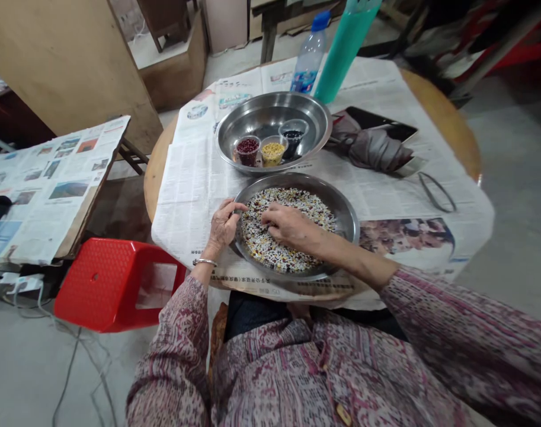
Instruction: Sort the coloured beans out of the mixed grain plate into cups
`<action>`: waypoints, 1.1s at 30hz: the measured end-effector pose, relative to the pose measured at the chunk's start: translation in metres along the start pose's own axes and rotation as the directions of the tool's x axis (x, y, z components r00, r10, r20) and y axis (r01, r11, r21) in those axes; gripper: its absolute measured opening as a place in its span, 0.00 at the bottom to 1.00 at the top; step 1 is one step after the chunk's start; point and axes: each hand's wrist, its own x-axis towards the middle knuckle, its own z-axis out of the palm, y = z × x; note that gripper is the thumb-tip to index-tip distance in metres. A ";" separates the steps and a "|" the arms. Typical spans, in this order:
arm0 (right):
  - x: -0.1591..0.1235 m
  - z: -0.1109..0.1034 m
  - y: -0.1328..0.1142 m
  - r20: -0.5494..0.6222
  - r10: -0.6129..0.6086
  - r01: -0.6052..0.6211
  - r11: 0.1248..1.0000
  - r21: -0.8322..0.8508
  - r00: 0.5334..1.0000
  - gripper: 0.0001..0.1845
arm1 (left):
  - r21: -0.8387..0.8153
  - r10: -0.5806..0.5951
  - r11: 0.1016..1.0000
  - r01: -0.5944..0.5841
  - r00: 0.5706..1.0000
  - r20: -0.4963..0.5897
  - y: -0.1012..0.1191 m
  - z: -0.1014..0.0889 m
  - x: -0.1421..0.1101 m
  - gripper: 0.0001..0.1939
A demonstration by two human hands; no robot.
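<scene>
A steel basin stands at the near side of the round table, with mixed white, yellow and dark red or black grains and beans spread over its bottom. My left hand grips the left rim of this basin between thumb and fingers. Over the middle of the grains, my right hand has its fingertips pinched together; whatever is between them is too small to make out. Behind stands a second steel basin with three clear cups: red beans, yellow beans and black beans.
Newspaper covers the table. A water bottle and a green bottle stand at the back. To the right lies a folded grey umbrella. A red stool and another newspaper-covered table are on the left; cables trail across the floor.
</scene>
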 end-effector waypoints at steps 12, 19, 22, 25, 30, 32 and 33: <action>-0.066 -0.028 0.049 0.272 -0.017 0.050 0.992 -0.117 0.962 0.11 | -0.037 0.018 0.999 -0.018 1.000 -0.002 -0.001 0.001 -0.001 0.13; -0.029 -0.029 0.050 0.036 0.228 -0.215 0.953 -0.215 0.973 0.16 | -0.023 0.020 1.000 -0.020 1.000 -0.007 0.000 0.000 -0.001 0.13; -0.012 -0.020 0.032 0.004 0.193 -0.192 0.977 -0.088 0.981 0.17 | -0.022 0.021 1.000 -0.021 1.000 -0.009 0.000 0.000 -0.001 0.13; -0.007 -0.009 0.006 0.006 0.072 -0.072 0.997 0.039 0.997 0.20 | -0.026 0.021 0.999 -0.021 1.000 -0.018 0.000 0.000 -0.001 0.13; -0.005 -0.003 -0.021 0.128 -0.082 0.076 0.996 0.054 0.988 0.11 | -0.005 0.019 1.000 -0.019 1.000 -0.019 0.000 0.001 -0.001 0.13; -0.003 -0.006 -0.016 0.170 -0.072 0.072 0.997 0.008 0.983 0.13 | 0.012 0.015 1.000 -0.015 1.000 -0.012 -0.001 0.001 -0.001 0.14; -0.001 -0.008 -0.010 0.165 -0.049 0.053 0.998 -0.020 0.985 0.13 | 0.016 0.013 1.000 -0.013 1.000 -0.009 -0.001 0.001 -0.001 0.14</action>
